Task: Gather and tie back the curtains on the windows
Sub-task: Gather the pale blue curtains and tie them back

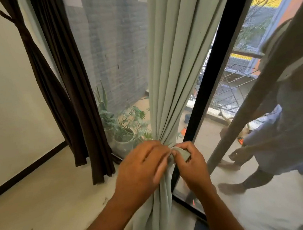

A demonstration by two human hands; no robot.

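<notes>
Head view of the pale green curtain (171, 61) at the moment of tying. The curtain hangs in long vertical pleats just left of the black window frame (220, 57) and is drawn in to a narrow waist low down beside that frame; below the waist the cloth spreads again and falls toward the floor (45, 206). Its long axis therefore runs top to bottom, leaning slightly with the frame, and both hands meet it at the waist, the narrowest point.

The left hand (142, 168) lies on the side of the waist away from the frame, fingers curled round the gathered bundle and holding it together. The right hand (189, 161) lies on the frame side, touching the same waist, thumb and fingers pinching a short strip of matching green fabric (182, 153), probably the tie-back or a folded end of the curtain; which of the two cannot be told. The two hands are almost touching, with the bundle between them.

The governing relation is that the strip sits across the curtain's vertical axis, on the frame side, so the coming move would probably carry it round the bundle toward the left hand, which is equally near and placed to receive it.

A dark brown curtain (68, 96), well left of the frame, hangs already twisted and gathered. Potted plants (124, 130) stand outside the glass between the two curtains.
</notes>
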